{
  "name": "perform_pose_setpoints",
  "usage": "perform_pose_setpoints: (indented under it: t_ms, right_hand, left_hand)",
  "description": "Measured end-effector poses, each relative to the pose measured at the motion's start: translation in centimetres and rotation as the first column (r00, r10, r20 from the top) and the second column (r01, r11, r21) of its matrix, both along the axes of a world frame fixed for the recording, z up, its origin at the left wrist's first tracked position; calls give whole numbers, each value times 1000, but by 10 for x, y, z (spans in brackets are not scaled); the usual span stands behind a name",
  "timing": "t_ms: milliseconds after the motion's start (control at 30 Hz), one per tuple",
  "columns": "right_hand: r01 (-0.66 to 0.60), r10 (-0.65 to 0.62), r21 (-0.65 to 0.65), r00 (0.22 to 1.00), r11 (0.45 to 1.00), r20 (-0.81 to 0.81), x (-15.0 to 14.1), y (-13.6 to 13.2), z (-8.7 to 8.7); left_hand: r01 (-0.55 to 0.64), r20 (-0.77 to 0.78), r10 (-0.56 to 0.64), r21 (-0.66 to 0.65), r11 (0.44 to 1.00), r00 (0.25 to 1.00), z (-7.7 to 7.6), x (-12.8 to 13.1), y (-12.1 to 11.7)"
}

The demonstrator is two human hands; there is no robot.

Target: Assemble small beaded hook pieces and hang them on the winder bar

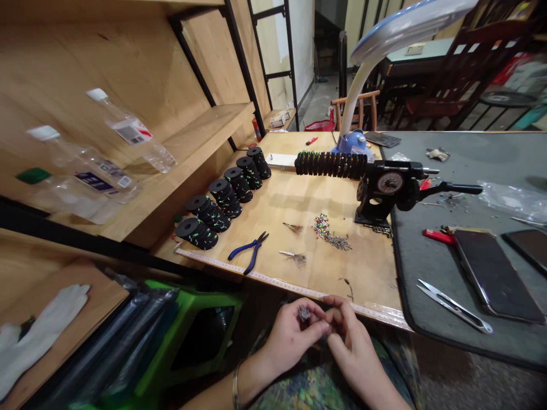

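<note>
My left hand (290,341) pinches a small spiky bundle of grey metal bits (304,313) between thumb and fingers, just below the board's near edge. My right hand (350,356) curls in close beside it, fingertips almost touching the left hand. Whether those fingers hold anything is hidden. A measuring tape (290,286) runs along the edge of the wooden board (342,273) just ahead of both hands. On the board lie blue-handled pliers (249,251), a scattered heap of colourful small beads and metal pieces (329,233), and a few small feathered bits (294,258).
Several black spools (224,196) stand in a row at the board's left, beside a black hand-crank winder (378,185) with a coiled spring. On the grey mat at right lie steel scissors (455,306) and a phone (491,276). Plastic bottles stand on a wooden shelf (179,154).
</note>
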State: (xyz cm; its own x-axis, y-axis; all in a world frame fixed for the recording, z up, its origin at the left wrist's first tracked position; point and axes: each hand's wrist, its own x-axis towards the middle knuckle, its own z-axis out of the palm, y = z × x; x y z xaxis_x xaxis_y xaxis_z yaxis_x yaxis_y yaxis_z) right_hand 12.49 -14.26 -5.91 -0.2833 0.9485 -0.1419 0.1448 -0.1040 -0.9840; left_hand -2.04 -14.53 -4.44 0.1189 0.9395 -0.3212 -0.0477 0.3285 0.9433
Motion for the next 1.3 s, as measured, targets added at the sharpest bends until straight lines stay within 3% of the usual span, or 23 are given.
perform_pose_setpoints:
  t_ms: [333,567,700,933,1300]
  right_hand:
    - [-21,21,7,1000,1000,-12,1,2,-3]
    - [-11,8,28,997,1000,79,2,6,-9]
    - [66,-69,34,994,997,84,5,8,-11]
    - [179,-188,-129,980,975,-65,5,2,-13]
    - [116,-180,-288,961,951,-208,-5,5,-2]
  left_hand:
    - [-48,-9,48,-29,998,999,-6,0,9]
    - [-33,-21,31,-53,998,999,-7,-4,10]
    - [-12,51,16,-86,996,999,-2,-5,9]
    - [22,198,12,-170,985,980,6,-7,1]
    - [110,182,-78,-171,979,980,-5,-1,-1]
